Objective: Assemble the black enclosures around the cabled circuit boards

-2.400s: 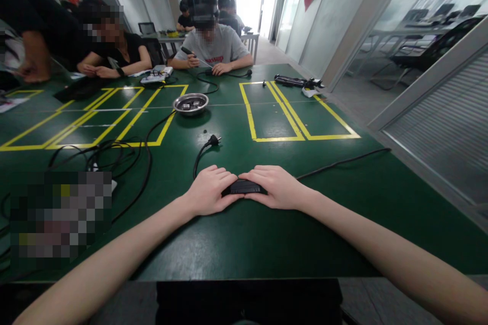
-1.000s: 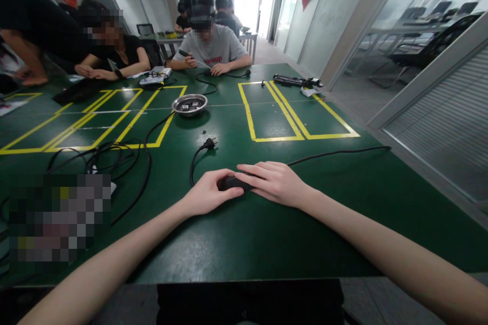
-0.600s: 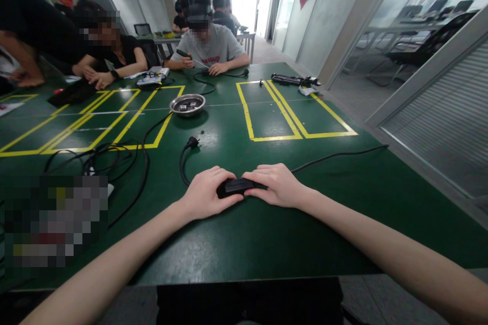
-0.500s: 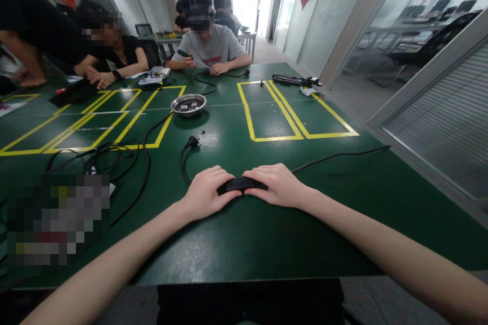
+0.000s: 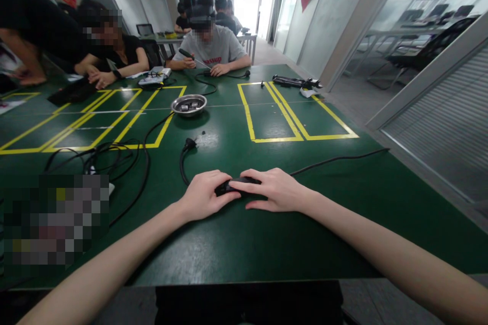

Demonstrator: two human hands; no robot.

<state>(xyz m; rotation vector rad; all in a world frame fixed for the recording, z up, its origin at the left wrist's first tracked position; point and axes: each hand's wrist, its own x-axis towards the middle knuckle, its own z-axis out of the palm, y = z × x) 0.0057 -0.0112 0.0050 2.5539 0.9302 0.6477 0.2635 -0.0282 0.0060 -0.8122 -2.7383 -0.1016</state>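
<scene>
Flat on the green table [image 5: 213, 259] in front of me lies a black, elongated adapter-like block [image 5: 223, 189] with a cord at each end. My left hand [image 5: 202, 195] grips its left end between thumb and fingers. Over the top and right part rests my right hand [image 5: 280, 190], its fingers spread across the block and its thumb off it on the near side. The left cord curves up to a black plug [image 5: 190, 143]. From under my right hand the other cord [image 5: 335, 157] runs toward the right edge. Both hands partly cover the block.
A metal bowl [image 5: 189, 105] with small metal parts stands ahead. Tangled black cables [image 5: 110, 155] lie at left by a blurred-out item [image 5: 57, 226]. A folded black tripod-like object [image 5: 295, 82] lies far right. A co-worker in grey [image 5: 213, 48] holds a screwdriver [image 5: 188, 55] across the table.
My right hand has loosened its pinch on the block: its fingers now spread and reach left over the top, and its thumb has come away. My left hand keeps its grip.
</scene>
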